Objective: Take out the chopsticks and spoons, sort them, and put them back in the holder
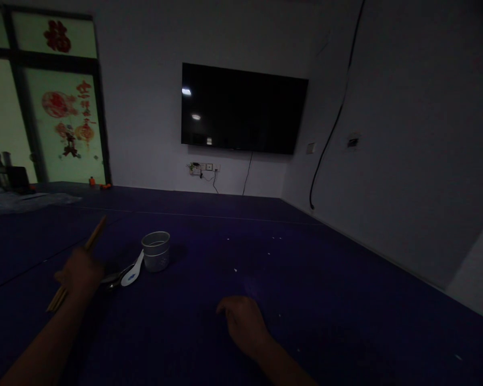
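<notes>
My left hand (79, 272) is closed around a bundle of wooden chopsticks (96, 234), which stick out slantwise above and below the fist. Right of that hand lie a white ceramic spoon (132, 274) with a blue mark and some darker metal spoons (111, 279), partly hidden by the hand. A grey cup (156, 252) stands upright beside them, close to the white spoon's handle. My right hand (243, 320) is low over the purple-blue surface (193, 321), its fingers loosely bent, thumb and forefinger apart, with nothing visible between them.
Small white scraps (236, 270) are scattered on the surface. Far left are clear plastic sheeting (32, 201), a dark box (18, 178) and small orange items (105, 186). A television (243, 110) hangs on the back wall, and a black cable (333, 134) runs down the right wall.
</notes>
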The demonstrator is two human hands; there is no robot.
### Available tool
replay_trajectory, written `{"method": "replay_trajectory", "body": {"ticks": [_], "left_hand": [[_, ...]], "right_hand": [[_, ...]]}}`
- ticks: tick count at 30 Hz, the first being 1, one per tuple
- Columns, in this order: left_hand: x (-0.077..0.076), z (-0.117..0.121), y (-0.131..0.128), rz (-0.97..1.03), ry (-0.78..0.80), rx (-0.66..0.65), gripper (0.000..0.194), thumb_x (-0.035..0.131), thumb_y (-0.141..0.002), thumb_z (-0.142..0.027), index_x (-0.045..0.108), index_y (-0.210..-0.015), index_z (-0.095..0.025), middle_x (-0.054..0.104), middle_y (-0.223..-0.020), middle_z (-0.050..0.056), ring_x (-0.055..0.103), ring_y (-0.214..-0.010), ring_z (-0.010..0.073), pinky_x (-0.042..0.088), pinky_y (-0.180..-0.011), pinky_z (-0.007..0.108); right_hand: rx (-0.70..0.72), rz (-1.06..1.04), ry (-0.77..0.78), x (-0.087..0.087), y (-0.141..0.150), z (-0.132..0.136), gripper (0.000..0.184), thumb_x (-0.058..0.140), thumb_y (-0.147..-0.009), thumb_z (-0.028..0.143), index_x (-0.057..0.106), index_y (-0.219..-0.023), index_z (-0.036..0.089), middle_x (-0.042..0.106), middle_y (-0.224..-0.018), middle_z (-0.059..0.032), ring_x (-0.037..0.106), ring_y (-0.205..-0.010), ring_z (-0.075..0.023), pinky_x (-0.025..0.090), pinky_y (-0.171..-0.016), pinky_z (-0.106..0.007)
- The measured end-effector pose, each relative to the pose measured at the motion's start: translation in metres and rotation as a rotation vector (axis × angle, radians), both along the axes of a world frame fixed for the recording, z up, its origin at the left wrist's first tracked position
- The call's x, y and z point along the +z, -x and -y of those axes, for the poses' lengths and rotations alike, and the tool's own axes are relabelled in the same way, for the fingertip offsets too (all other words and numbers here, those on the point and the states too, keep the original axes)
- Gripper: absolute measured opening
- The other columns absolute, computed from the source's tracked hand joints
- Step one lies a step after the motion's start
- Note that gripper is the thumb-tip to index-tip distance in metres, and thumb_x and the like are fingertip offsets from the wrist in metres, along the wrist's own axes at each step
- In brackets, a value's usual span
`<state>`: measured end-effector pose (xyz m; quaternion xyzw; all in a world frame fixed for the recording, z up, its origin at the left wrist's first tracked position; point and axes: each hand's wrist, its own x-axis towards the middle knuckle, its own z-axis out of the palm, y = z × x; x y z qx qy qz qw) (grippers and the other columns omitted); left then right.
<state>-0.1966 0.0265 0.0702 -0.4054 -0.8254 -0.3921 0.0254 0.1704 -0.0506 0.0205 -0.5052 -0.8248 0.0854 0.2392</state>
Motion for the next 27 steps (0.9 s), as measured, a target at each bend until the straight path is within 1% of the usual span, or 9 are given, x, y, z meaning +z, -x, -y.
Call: {"method": "replay_trajectory", "body": {"ticks": [2, 6, 8, 10, 12, 15, 19, 23, 27], "left_hand": [[0.013, 0.008, -0.015, 0.008, -0.129, 0.077, 0.043, 0.042, -0.079, -0.017, 0.046, -0.120, -0.003, 0.058, -0.116, 0.026, 0.057, -0.108, 0.0391, 0.042, -0.085, 0.051], [0.034, 0.025, -0.050, -0.129, -0.605, 0.094, 0.057, 0.035, -0.088, -0.025, 0.029, -0.136, 0.005, 0.041, -0.136, 0.026, 0.039, -0.128, 0.0342, 0.031, -0.104, 0.045], [0.040, 0.033, -0.072, -0.115, -0.712, 0.044, 0.055, 0.035, -0.089, -0.028, 0.031, -0.135, 0.002, 0.044, -0.132, 0.022, 0.041, -0.125, 0.0309, 0.032, -0.103, 0.042], [0.043, 0.042, -0.097, -0.015, -0.772, 0.007, 0.049, 0.040, -0.087, -0.034, 0.040, -0.128, -0.008, 0.052, -0.118, 0.014, 0.050, -0.111, 0.0281, 0.039, -0.096, 0.040], [0.040, 0.050, -0.127, 0.112, -0.787, -0.185, 0.039, 0.040, -0.087, -0.039, 0.046, -0.118, -0.017, 0.055, -0.102, 0.007, 0.055, -0.095, 0.0248, 0.046, -0.083, 0.037], [0.022, 0.057, -0.172, 0.373, -0.644, -0.577, 0.032, 0.042, -0.086, -0.048, 0.051, -0.105, -0.025, 0.053, -0.083, 0.002, 0.055, -0.076, 0.0195, 0.046, -0.068, 0.031], [-0.022, 0.053, -0.214, 0.888, -0.404, -0.918, 0.032, 0.061, -0.073, -0.055, 0.057, -0.083, -0.025, 0.050, -0.066, -0.002, 0.050, -0.059, 0.0143, 0.042, -0.055, 0.025], [-0.059, 0.040, -0.226, 1.284, -0.235, -1.024, 0.027, 0.073, -0.066, -0.047, 0.060, -0.070, -0.023, 0.051, -0.059, -0.003, 0.049, -0.051, 0.0115, 0.040, -0.052, 0.024], [-0.080, 0.030, -0.226, 1.509, -0.105, -1.010, 0.017, 0.077, -0.062, -0.031, 0.064, -0.068, -0.022, 0.057, -0.060, -0.001, 0.054, -0.052, 0.0130, 0.042, -0.053, 0.025]], "right_hand": [[0.005, -0.008, -0.002, 0.000, 0.000, 0.000, 0.041, 0.041, -0.074, 0.000, 0.072, -0.090, 0.022, 0.074, -0.090, -0.0018, 0.068, -0.084, -0.0154, 0.047, -0.077, -0.023], [0.001, -0.004, -0.002, 0.001, 0.002, 0.001, 0.042, 0.041, -0.074, 0.000, 0.073, -0.090, 0.022, 0.074, -0.090, -0.0018, 0.068, -0.083, -0.0155, 0.047, -0.077, -0.023], [0.006, -0.009, -0.008, 0.001, 0.003, 0.001, 0.042, 0.041, -0.074, 0.000, 0.073, -0.090, 0.023, 0.074, -0.089, -0.0016, 0.068, -0.081, -0.0152, 0.047, -0.075, -0.023], [0.010, -0.031, -0.023, 0.000, 0.003, 0.001, 0.043, 0.041, -0.075, -0.001, 0.072, -0.091, 0.023, 0.074, -0.088, -0.0013, 0.068, -0.079, -0.0145, 0.047, -0.073, -0.022], [0.007, -0.061, -0.041, -0.002, 0.003, 0.000, 0.043, 0.040, -0.076, 0.000, 0.072, -0.093, 0.024, 0.074, -0.088, -0.0013, 0.068, -0.079, -0.0143, 0.047, -0.073, -0.022], [-0.018, -0.102, -0.054, -0.002, 0.002, 0.000, 0.043, 0.039, -0.078, 0.001, 0.071, -0.096, 0.024, 0.073, -0.088, -0.0019, 0.067, -0.080, -0.0151, 0.047, -0.073, -0.023], [0.005, -0.213, -0.093, 0.000, 0.002, 0.001, 0.045, 0.037, -0.080, 0.002, 0.067, -0.106, 0.022, 0.071, -0.095, -0.0036, 0.066, -0.085, -0.0155, 0.048, -0.080, -0.026], [0.069, -0.298, -0.108, 0.001, 0.004, 0.001, 0.060, 0.038, -0.075, -0.001, 0.053, -0.128, 0.023, 0.065, -0.113, -0.0049, 0.061, -0.101, -0.0151, 0.046, -0.091, -0.027], [0.148, -0.296, -0.110, -0.004, 0.006, -0.002, 0.063, 0.043, -0.074, 0.001, 0.049, -0.132, 0.026, 0.052, -0.133, -0.0038, 0.049, -0.121, -0.0162, 0.039, -0.103, -0.031]]}}
